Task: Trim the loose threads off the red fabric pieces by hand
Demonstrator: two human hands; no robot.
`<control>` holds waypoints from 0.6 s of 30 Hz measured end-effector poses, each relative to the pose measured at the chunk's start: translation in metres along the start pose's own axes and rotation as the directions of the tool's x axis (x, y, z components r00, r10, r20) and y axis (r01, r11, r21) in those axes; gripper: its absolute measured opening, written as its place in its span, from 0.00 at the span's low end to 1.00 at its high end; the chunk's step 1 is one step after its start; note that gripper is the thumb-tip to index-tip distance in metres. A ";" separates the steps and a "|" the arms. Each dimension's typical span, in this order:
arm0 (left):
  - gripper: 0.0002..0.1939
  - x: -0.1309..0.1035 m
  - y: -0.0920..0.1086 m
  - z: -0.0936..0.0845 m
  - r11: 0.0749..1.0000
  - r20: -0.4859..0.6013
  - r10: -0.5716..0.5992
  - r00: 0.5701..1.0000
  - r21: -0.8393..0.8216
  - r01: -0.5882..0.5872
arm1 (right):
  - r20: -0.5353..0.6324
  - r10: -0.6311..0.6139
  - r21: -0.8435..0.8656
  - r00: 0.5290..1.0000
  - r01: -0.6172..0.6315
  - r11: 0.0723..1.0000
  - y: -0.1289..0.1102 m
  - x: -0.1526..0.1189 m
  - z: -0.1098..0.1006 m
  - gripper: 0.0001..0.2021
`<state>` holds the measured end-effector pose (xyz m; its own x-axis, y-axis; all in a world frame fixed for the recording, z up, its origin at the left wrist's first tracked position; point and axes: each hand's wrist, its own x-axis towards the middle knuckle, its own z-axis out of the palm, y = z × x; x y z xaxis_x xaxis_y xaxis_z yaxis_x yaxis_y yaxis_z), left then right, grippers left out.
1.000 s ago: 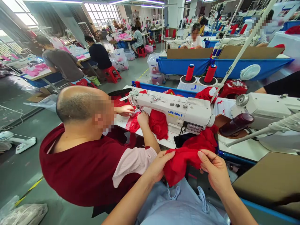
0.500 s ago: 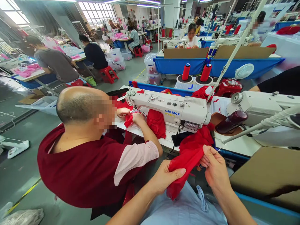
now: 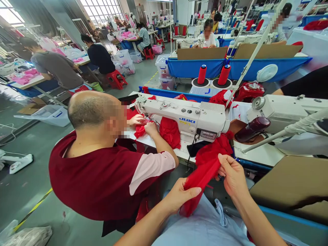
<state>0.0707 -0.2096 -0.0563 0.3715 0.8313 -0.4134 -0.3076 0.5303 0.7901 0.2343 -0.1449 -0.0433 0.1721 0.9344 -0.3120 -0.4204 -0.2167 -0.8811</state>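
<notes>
A strip of sheer red fabric stretches between my two hands and runs up onto a heap at the sewing table's edge. My left hand grips its lower part, thumb on top, and the loose end hangs below over my light blue clothing. With thumb and fingers pinched, my right hand holds the strip's right edge. A thin metal tip pokes out beside that hand; the rest of the tool is hidden. Just beyond the fabric is a white sewing machine, where a seated co-worker has both hands on other red fabric.
Two red thread cones stand behind the machine. To the right are a second sewing machine, a slanted white pole and a cardboard sheet. A dark red bottle-like object lies on the table. Other people sit farther back.
My hands keep their hold on the red fabric; the right hand has shifted slightly left. The co-worker's head and back have moved a little to the right, and the view has tilted slightly.
</notes>
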 end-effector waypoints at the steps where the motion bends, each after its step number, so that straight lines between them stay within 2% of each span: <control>1: 0.26 0.002 0.001 0.001 0.999 -0.023 -0.001 1.000 -0.043 0.000 | 0.015 -0.008 -0.013 1.000 0.008 1.000 -0.001 -0.001 0.000 0.21; 5: 0.24 0.004 0.006 0.006 0.983 -0.064 0.027 0.998 -0.180 -0.038 | 0.099 0.002 -0.075 0.995 0.005 0.997 -0.001 -0.006 -0.001 0.20; 9: 0.24 0.001 0.007 0.004 0.986 -0.047 0.033 0.998 -0.163 -0.041 | 0.113 -0.001 -0.113 0.994 0.014 0.994 -0.002 -0.008 -0.003 0.19; 13: 0.26 -0.003 0.008 0.003 0.999 0.049 0.047 0.998 0.000 -0.047 | 0.020 -0.042 -0.076 0.999 0.043 0.996 -0.002 -0.003 0.000 0.24; 16: 0.27 -0.007 0.012 0.006 0.974 0.194 0.085 0.977 0.188 -0.122 | -0.052 -0.023 -0.056 0.998 0.020 0.998 0.003 0.004 0.005 0.26; 18: 0.28 -0.011 0.015 0.008 0.951 0.289 0.057 0.956 0.274 -0.140 | -0.073 0.010 -0.057 0.997 -0.014 0.998 0.010 0.010 0.008 0.28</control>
<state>0.0697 -0.2120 -0.0366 0.5903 0.7768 -0.2194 -0.1043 0.3429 0.9336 0.2252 -0.1354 -0.0523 0.2325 0.9092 -0.3454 -0.3709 -0.2454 -0.8957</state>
